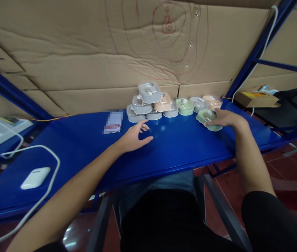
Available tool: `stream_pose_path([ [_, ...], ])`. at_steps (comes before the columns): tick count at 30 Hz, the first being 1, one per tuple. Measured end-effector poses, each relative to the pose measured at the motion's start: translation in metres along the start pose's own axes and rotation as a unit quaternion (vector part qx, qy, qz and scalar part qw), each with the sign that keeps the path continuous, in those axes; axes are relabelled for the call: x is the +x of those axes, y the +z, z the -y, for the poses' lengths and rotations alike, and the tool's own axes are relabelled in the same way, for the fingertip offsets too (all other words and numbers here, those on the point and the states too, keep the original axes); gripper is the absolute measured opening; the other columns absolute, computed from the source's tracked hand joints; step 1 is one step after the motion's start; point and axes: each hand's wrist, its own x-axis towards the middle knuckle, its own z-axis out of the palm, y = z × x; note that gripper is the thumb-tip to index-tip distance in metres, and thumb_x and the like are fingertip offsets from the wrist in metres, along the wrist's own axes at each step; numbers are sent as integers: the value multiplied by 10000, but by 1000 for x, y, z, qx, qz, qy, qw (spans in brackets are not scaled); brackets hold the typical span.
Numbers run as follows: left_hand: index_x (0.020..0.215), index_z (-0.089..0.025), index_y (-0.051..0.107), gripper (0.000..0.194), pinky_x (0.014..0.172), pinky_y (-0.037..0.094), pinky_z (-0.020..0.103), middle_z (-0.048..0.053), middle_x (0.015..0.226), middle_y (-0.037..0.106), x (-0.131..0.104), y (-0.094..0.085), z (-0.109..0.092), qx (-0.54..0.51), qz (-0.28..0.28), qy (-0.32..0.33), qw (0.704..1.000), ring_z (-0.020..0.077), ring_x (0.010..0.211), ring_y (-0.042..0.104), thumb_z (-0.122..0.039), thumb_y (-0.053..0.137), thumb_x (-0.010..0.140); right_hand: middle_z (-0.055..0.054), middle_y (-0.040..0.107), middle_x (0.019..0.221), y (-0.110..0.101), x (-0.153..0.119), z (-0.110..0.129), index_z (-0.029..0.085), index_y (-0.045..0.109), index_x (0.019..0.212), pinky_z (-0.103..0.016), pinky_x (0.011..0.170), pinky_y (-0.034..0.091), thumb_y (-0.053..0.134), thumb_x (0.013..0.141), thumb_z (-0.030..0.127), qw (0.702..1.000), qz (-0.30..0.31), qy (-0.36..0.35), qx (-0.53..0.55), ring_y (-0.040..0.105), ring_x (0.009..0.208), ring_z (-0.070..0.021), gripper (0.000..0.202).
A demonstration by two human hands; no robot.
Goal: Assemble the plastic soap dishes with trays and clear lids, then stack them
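My right hand [223, 118] reaches across a pale green plastic box [209, 121] with a wavy rim, its thumb on the near side and fingers at the back edge. The box sits at the right of the blue table. My left hand [135, 135] is held over the table with fingers apart and nothing in it, just in front of a stack of lidded boxes. A grey box [149, 92] tops that stack, above another grey box [141, 104] and a peach box [162, 101]. A green box [184, 106], a grey box [198, 104] and a peach box [212, 101] stand right of it.
A phone [113, 121] lies left of the stack. On the blue table [164, 154] at the left are a white earbud case [35, 177] and a white cable [56, 171]. Cardboard [85, 70] backs the table. A cardboard box [257, 99] stands beyond the right frame post.
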Motion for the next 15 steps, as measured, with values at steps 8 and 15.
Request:
stream_pose_path([
  [8, 1669, -235, 485, 917, 1163, 587, 615, 171, 1451, 741, -2, -1, -5, 8, 18, -8, 1000, 383, 1325, 726, -608, 843, 912, -166, 691, 1561, 27, -42, 45, 267, 544, 1680, -685, 1236, 555, 957, 718, 737, 947, 64, -307, 64, 690, 1409, -476, 1147],
  [15, 1735, -282, 440, 1245, 1299, 469, 698, 199, 1689, 614, -7, 7, -14, -11, 82, 26, 996, 493, 1555, 593, -650, 1035, 705, -199, 578, 1653, 77, -85, 141, 291, 373, 1802, -689, 1264, 549, 916, 832, 737, 873, 57, -463, 144, 604, 1507, -478, 1197],
])
